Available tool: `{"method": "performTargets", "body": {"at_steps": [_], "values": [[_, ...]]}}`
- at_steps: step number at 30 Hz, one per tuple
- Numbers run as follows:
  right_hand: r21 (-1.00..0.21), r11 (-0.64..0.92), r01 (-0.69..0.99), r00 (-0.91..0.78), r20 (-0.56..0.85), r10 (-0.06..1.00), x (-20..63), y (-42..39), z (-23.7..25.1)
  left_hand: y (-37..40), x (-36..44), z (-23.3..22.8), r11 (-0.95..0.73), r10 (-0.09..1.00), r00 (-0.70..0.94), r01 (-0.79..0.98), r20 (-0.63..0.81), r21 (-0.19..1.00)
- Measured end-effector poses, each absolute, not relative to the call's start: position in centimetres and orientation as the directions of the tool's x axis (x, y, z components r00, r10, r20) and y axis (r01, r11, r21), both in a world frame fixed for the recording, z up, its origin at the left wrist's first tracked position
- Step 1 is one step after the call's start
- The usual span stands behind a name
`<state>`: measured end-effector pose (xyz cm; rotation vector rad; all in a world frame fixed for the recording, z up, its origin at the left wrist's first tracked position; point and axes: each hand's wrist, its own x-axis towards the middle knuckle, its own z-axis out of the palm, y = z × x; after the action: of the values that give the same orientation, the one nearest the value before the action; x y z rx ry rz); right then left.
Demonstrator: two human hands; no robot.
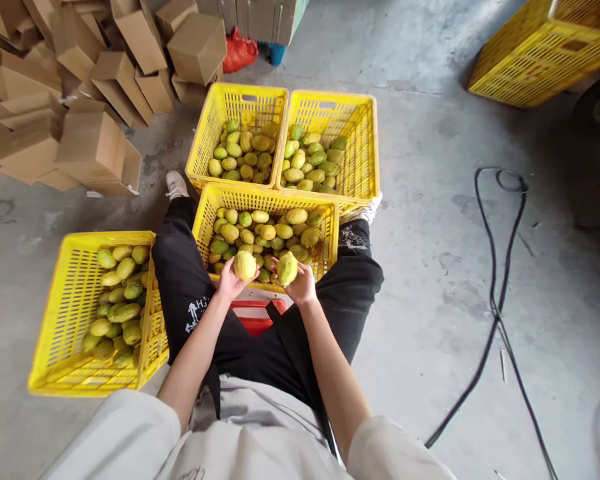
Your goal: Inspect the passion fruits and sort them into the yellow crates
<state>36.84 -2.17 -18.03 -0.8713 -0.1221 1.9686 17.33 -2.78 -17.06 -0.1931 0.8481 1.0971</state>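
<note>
In my left hand (233, 279) rests a pale yellow lemon (245, 265), with the fingers curled under and around it. My right hand (300, 284) grips a second, greener lemon (287, 268) at about the same height. Both hands are over the near rim of a yellow plastic crate (333, 240) between my knees. Several yellow and green lemons (267, 232) lie heaped inside that crate. Beyond it stand a left yellow crate (200, 147) and a right yellow crate (363, 147), each partly filled with similar fruit.
Beside my left leg another yellow crate (60, 313) holds more lemons. Cardboard boxes (93, 143) are piled at the far left, near a red bag (240, 52). A black cable (497, 307) loops over the concrete floor on the right. More yellow crates (525, 63) stand at the far right.
</note>
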Motion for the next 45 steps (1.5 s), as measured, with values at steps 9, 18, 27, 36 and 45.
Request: {"method": "performTargets", "body": {"at_steps": [9,18,27,36,45], "values": [[-0.331,-0.706,-0.626,-0.462,-0.572,0.678,36.7,-2.9,-19.2,-3.4,17.5,-18.1,0.507,0.766,0.237,-0.795,-0.598,0.335],[-0.315,-0.675,-0.668,-0.46,-0.538,0.707,36.3,-2.6,-18.8,-3.3,17.3,-17.8,0.5,0.71,0.248,-0.837,-0.66,0.224],[-0.367,-0.683,-0.631,-0.428,-0.57,0.702,36.6,-2.9,-19.7,-3.4,17.3,-18.1,0.486,0.709,0.197,-0.832,-0.677,0.267],[-0.313,-0.683,-0.66,-0.421,-0.598,0.682,36.7,-2.8,-19.8,-3.5,17.1,-18.4,0.476,0.725,0.197,-0.836,-0.66,0.273],[-0.358,-0.643,-0.677,-0.427,-0.521,0.739,36.6,-2.7,-19.3,-3.4,17.2,-18.3,0.486,0.719,0.24,-0.844,-0.652,0.226]]}}
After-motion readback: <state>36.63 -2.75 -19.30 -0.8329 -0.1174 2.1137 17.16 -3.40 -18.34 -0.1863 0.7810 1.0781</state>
